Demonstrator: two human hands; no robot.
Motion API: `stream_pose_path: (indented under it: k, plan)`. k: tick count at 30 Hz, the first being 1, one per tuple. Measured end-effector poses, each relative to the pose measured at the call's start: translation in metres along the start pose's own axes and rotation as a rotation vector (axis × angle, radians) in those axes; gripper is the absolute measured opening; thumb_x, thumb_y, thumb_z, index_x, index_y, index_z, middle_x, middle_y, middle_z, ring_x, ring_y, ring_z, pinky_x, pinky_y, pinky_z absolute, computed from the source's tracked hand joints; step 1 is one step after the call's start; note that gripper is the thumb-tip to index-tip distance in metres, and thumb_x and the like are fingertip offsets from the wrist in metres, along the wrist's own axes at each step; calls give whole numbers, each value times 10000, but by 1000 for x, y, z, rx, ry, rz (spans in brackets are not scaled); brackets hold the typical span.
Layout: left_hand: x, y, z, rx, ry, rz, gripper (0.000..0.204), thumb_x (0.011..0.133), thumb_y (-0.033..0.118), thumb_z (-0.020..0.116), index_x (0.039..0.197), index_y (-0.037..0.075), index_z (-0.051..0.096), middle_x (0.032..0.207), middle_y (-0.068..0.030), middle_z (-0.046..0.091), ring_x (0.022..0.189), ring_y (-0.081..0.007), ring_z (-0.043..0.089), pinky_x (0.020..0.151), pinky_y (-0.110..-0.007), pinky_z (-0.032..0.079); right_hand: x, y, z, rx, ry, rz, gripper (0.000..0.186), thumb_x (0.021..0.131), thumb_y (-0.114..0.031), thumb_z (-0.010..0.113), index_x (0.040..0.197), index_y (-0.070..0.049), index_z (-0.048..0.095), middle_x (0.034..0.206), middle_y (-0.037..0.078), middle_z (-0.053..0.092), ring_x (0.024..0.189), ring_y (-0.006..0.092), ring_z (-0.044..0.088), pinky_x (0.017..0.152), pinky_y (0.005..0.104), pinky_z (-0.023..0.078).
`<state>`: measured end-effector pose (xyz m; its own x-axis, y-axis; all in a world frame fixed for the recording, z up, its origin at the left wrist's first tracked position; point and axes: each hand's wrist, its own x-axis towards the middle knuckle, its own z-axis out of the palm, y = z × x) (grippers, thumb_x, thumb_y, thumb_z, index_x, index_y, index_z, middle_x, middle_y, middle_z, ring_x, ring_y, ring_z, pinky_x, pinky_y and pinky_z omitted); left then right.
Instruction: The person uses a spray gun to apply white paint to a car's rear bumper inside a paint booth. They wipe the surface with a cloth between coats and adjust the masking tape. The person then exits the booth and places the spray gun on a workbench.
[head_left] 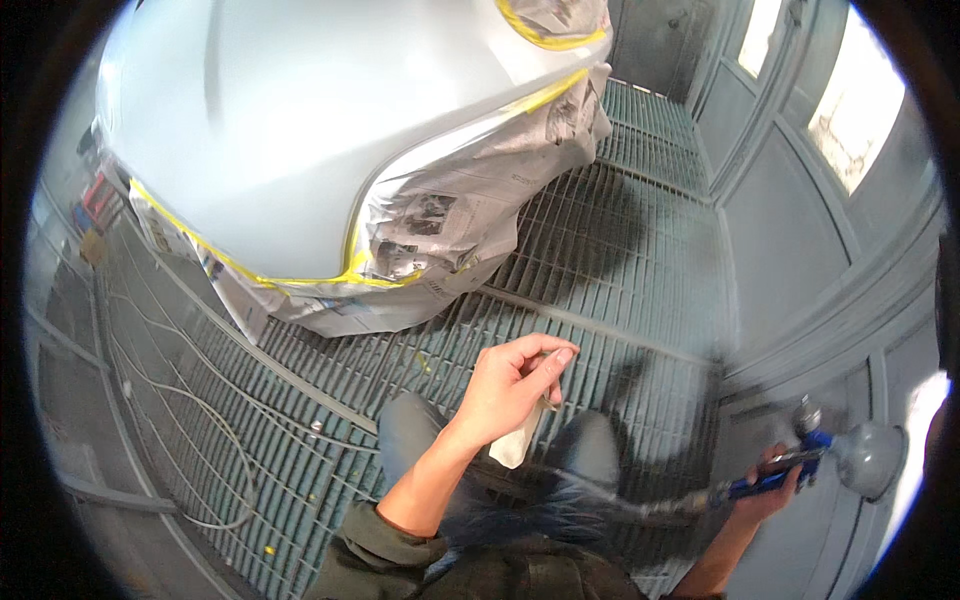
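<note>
My left hand (510,390) is raised in front of my knees, its fingers closed on a small pale cloth (513,445) that hangs below the palm. Off to the lower right, my right hand (772,488) grips a blue paint spray gun (742,489). The gun's grey cup (868,461) points toward the wall, and a hose (640,510) runs from its handle across my legs. Ahead stands a car body with a light grey panel (290,130). Newspaper (440,220) masks the wheel opening, fixed along its edge with yellow tape (210,248).
A slatted metal grate (600,250) forms the floor. A thin pale hose (215,430) lies looped over it at the left. Grey wall panels (800,210) with bright windows (855,100) line the right side. A red object (97,203) stands at the far left.
</note>
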<state>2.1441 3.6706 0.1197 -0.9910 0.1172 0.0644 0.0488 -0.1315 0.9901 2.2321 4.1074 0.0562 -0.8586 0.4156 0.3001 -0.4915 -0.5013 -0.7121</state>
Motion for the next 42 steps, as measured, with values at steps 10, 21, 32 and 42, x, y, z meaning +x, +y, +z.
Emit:
stream_pose_path:
  k: [10,21,32,42]
  plan:
    - [40,-49,-19,13,72,-1,208,992,157,584,1082,-12,664,717,-2,618,626,-68,586,601,-220,465,-42,132,45,62,-434,410,805,849,-604,617,1265,63,444,851,220,606,602,290,582,553,377,470]
    - [39,-114,-25,32,87,-67,242,1001,176,576,1118,-23,646,790,-13,627,659,-66,588,629,-225,480,-82,146,-13,266,-31,350,670,848,-448,707,1283,29,527,837,116,587,686,260,584,562,360,523]
    - [36,-115,-8,42,62,-67,231,1000,152,571,1129,-22,650,766,-14,623,661,-71,579,630,-221,470,-93,161,-59,418,-159,527,715,847,-564,607,1164,68,503,944,210,582,737,281,596,561,356,519]
    - [42,-117,4,18,58,-43,222,999,164,576,1110,-9,660,761,-12,622,669,-66,577,626,-220,462,-90,156,-59,642,-346,513,529,933,-440,559,1086,66,576,1017,181,527,868,311,525,611,376,534]
